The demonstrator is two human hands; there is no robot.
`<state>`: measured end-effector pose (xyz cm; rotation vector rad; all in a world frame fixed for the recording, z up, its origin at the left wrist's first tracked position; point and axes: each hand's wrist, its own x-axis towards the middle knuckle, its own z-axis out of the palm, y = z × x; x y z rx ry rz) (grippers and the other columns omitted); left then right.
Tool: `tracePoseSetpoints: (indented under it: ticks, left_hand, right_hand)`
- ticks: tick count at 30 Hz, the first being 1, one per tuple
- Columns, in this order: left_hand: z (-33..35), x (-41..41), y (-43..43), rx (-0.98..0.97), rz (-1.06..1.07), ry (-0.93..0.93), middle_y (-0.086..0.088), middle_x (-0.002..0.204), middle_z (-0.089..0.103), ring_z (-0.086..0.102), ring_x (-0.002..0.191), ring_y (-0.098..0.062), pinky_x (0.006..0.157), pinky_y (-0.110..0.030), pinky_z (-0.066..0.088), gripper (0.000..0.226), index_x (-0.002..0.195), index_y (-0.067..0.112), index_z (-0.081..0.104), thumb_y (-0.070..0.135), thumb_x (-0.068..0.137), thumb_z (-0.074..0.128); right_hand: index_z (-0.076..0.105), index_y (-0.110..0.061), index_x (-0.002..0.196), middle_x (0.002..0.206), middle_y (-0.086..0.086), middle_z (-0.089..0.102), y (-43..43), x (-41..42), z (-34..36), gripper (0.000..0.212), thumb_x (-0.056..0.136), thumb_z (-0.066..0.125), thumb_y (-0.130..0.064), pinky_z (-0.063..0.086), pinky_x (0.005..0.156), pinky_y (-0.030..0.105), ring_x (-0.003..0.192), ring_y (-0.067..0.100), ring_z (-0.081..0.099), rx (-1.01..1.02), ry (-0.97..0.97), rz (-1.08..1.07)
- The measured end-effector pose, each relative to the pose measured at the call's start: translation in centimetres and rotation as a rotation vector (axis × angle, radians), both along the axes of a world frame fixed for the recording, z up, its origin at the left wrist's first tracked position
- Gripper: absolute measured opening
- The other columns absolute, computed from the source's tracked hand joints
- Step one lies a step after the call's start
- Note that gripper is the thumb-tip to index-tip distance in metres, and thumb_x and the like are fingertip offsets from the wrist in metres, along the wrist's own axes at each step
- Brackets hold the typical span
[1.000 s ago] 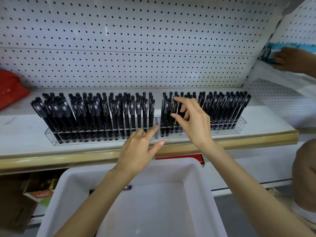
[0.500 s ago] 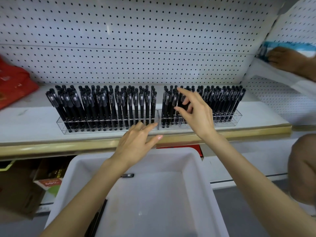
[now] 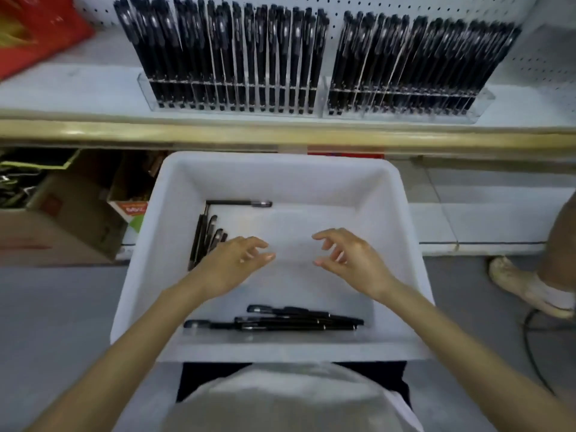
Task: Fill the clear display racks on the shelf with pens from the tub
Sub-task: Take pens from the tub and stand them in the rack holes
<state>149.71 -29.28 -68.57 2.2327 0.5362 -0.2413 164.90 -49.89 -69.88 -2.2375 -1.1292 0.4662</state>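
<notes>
Pens in tub: I count three loose lots. A stack (image 3: 280,319) lies flat along the near wall, a cluster (image 3: 204,235) lies along the left wall, and a single pen (image 3: 238,203) lies against the far wall at the far-left corner.
Tub: white (image 3: 280,169), sitting just below the shelf's front edge.
Left hand: the left hand (image 3: 230,263) is over the tub floor, next to the left-wall cluster. Its fingers are loosely curled and apart, gripping nothing. I cannot tell whether it touches those pens.
Right hand: the right hand (image 3: 349,260) is over the tub's middle, fingers loosely bent and spread, holding nothing. It faces the left hand across a gap.
Left rack: clear (image 3: 145,88), near the shelf's front edge, packed with upright black pens (image 3: 230,51).
Right rack: clear (image 3: 483,104), just beside the left rack, also packed with black pens (image 3: 420,57).
Shelf: white (image 3: 78,88), with a gold strip (image 3: 280,135) along the front edge and pegboard (image 3: 545,67) behind.
Surroundings: a red bag (image 3: 37,29) at the shelf's left end, cardboard boxes (image 3: 62,226) beneath it, and another person's foot (image 3: 530,288) on the floor at right.
</notes>
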Motion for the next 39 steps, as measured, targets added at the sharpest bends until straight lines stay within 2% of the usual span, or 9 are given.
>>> tracePoseSetpoints:
  ticks: [6, 10, 12, 15, 19, 23, 27, 33, 39]
  left_hand:
    - [-2.4, -2.8, -0.9, -0.123, -0.144, 0.291, 0.008, 0.123, 0.06, 0.054, 0.116, -0.01, 0.103, -0.027, 0.041, 0.047, 0.122, 0.024, 0.059, 0.055, 0.086, 0.055]
    - [-2.9, -3.1, -1.3, -0.207, -0.177, 0.334, 0.008, 0.108, 0.067, 0.06, 0.103, -0.008, 0.099, -0.031, 0.045, 0.043, 0.107, 0.022, 0.065, 0.057, 0.084, 0.056]
    - [-3.1, -3.0, -1.3, -0.199, -0.22, 0.376, 0.003, 0.087, 0.063, 0.055, 0.08, -0.01, 0.08, -0.026, 0.046, 0.047, 0.093, 0.013, 0.064, 0.058, 0.086, 0.053]
    - [-3.3, -2.8, -1.7, -0.173, -0.263, 0.415, 0.002, 0.068, 0.037, 0.033, 0.062, -0.012, 0.058, -0.025, 0.029, 0.045, 0.07, 0.014, 0.044, 0.053, 0.091, 0.05]
    - [-4.2, -3.0, -1.7, -0.192, -0.262, 0.397, 0.006, 0.067, 0.044, 0.038, 0.061, -0.009, 0.058, -0.02, 0.032, 0.035, 0.072, 0.015, 0.053, 0.044, 0.091, 0.058]
    - [-4.9, -3.3, -1.4, -0.283, -0.209, 0.359, 0.003, 0.083, 0.064, 0.056, 0.076, -0.007, 0.073, -0.019, 0.043, 0.016, 0.089, 0.016, 0.067, 0.032, 0.086, 0.069]
    - [-5.1, -3.2, -1.7, -0.342, -0.198, 0.349, 0.006, 0.078, 0.064, 0.056, 0.07, -0.002, 0.067, -0.012, 0.043, 0.009, 0.085, 0.019, 0.067, 0.025, 0.084, 0.072]
    - [-4.6, -3.2, -1.8, -0.393, -0.179, 0.385, 0.004, 0.078, 0.061, 0.053, 0.071, -0.003, 0.063, -0.008, 0.04, 0.02, 0.096, 0.007, 0.068, 0.024, 0.085, 0.071]
    - [-4.5, -3.0, -1.7, -0.417, -0.17, 0.403, 0.002, 0.078, 0.06, 0.054, 0.069, -0.004, 0.062, -0.01, 0.041, 0.012, 0.083, 0.016, 0.061, 0.015, 0.083, 0.073]
  right_hand:
    - [0.061, -0.019, 0.113, 0.101, -0.008, 0.061, -1.1, -1.4, -2.2, 0.04, 0.086, 0.063, -0.048, 0.042, 0.081, 0.02, 0.093, 0.008, 0.055, -0.505, 0.301, 0.28]
    - [0.064, -0.021, 0.097, 0.087, -0.014, 0.061, -0.9, -1.9, -2.9, 0.03, 0.085, 0.064, -0.048, 0.038, 0.072, 0.013, 0.082, 0.001, 0.055, -0.54, 0.399, 0.265]
    - [0.063, -0.023, 0.083, 0.074, -0.016, 0.057, -0.8, -2.0, -3.0, 0.024, 0.086, 0.065, -0.047, 0.035, 0.063, 0.01, 0.07, -0.002, 0.051, -0.562, 0.449, 0.25]
    - [0.059, -0.021, 0.073, 0.068, -0.01, 0.049, -0.9, -2.2, -3.1, 0.028, 0.088, 0.063, -0.044, 0.033, 0.059, 0.016, 0.064, 0.005, 0.044, -0.564, 0.509, 0.248]
    - [0.061, -0.019, 0.074, 0.07, -0.009, 0.052, -1.1, -2.5, -3.5, 0.026, 0.087, 0.065, -0.042, 0.034, 0.062, 0.017, 0.067, 0.004, 0.046, -0.543, 0.502, 0.216]
    - [0.07, -0.007, 0.087, 0.08, 0.0, 0.059, -1.3, -2.5, -3.8, 0.033, 0.082, 0.071, -0.04, 0.04, 0.073, 0.025, 0.076, 0.01, 0.051, -0.508, 0.568, 0.158]
    - [0.066, 0.0, 0.088, 0.079, 0.003, 0.05, -1.2, -2.8, -3.4, 0.043, 0.083, 0.07, -0.043, 0.035, 0.07, 0.027, 0.074, 0.012, 0.045, -0.53, 0.613, 0.163]
    - [0.053, -0.014, 0.072, 0.071, -0.001, 0.038, -1.0, -3.2, -2.8, 0.036, 0.088, 0.062, -0.045, 0.027, 0.06, 0.026, 0.066, 0.013, 0.035, -0.584, 0.631, 0.182]
    - [0.043, -0.012, 0.079, 0.078, 0.006, 0.031, -0.8, -3.4, -2.4, 0.039, 0.094, 0.052, -0.047, 0.023, 0.064, 0.03, 0.071, 0.018, 0.03, -0.595, 0.636, 0.178]
